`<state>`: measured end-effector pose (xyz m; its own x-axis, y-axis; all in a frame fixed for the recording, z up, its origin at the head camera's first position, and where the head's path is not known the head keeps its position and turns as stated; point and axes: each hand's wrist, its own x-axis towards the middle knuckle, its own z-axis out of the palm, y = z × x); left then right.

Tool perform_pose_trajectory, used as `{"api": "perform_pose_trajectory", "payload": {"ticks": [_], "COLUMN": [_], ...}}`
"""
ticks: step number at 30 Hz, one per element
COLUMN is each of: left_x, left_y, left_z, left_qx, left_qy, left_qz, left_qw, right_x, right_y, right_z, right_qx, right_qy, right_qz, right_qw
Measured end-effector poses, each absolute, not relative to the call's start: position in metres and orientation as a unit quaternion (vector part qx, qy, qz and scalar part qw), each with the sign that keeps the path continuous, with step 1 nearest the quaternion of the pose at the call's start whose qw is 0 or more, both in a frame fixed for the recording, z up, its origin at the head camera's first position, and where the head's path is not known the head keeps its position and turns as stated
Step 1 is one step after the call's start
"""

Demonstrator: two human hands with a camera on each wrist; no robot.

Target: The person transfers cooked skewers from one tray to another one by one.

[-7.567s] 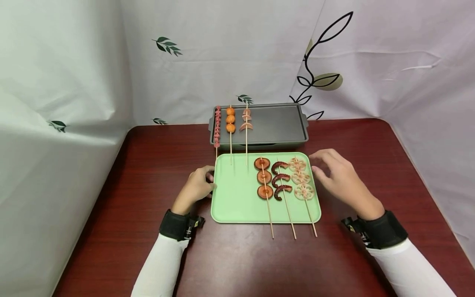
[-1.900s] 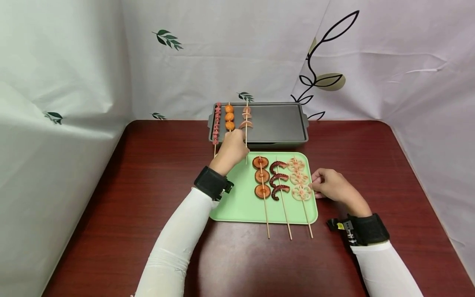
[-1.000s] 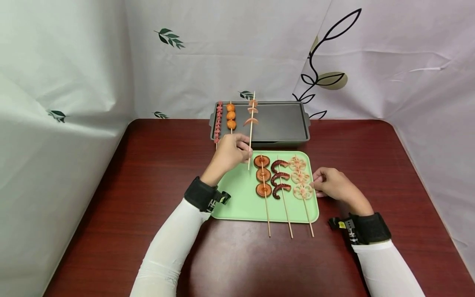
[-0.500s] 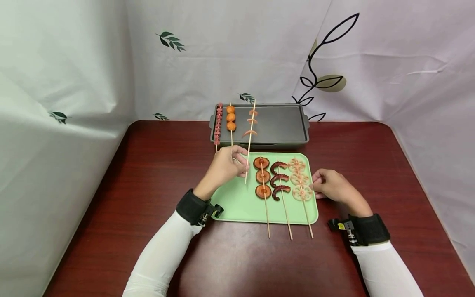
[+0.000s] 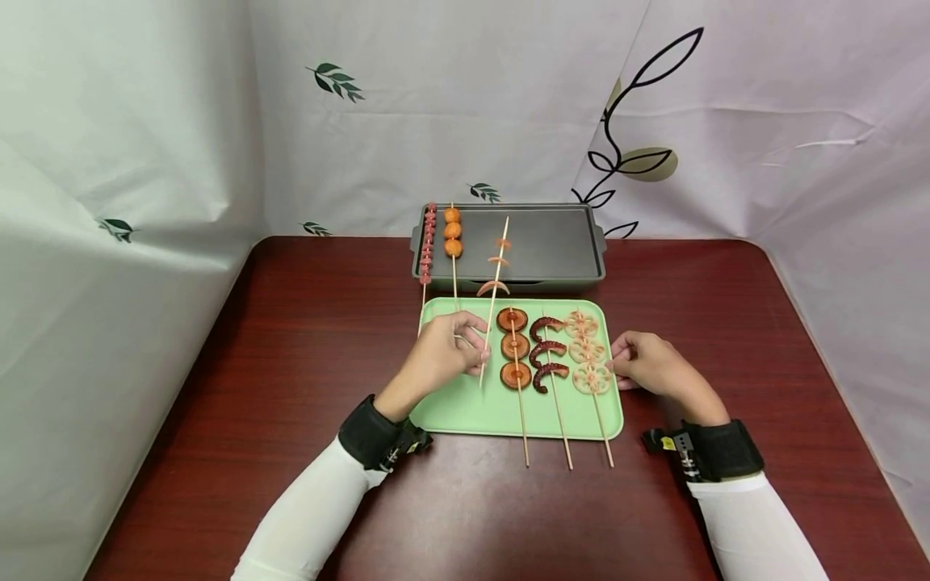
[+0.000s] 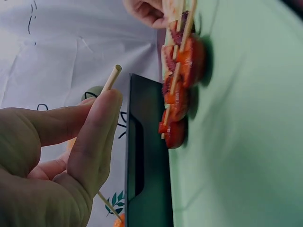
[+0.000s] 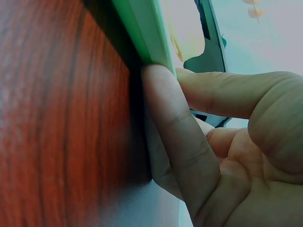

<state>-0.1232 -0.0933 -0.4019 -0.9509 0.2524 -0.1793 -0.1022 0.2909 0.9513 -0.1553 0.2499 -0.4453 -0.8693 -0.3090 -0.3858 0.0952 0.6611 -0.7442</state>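
L hand [image 5: 439,355] pinching shrimp skewer [image 5: 493,286] above green tray [image 5: 465,403].
R hand [image 5: 649,365] gripping tray's right edge, fingers curled on rim.

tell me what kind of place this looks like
Probably a staged tabletop set for a skewer-grilling demo, not a real kitchen: printed leaf-pattern sheets hang as backdrop round a dark red table, with only a grey griddle pan and a green tray of skewers.

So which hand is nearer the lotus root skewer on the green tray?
Right. The right hand grips the tray's right edge, right beside the lotus root skewer. The left hand is across the tray, pinching the shrimp skewer.
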Motion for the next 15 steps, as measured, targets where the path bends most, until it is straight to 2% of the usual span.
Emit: {"api": "perform_pose_trajectory", "payload": {"ticks": [15], "left_x": [-0.09], "left_y": [-0.097], "left_z": [-0.417], "left_qx": [0.044], "left_qy": [0.802], "left_qz": [0.577], "left_qw": [0.149], "right_x": [-0.154], "right_y": [0.248], "right_z": [-0.444], "right_qx": [-0.06], "right_qy": [0.878], "right_qz": [-0.405], "right_qw": [0.247]}}
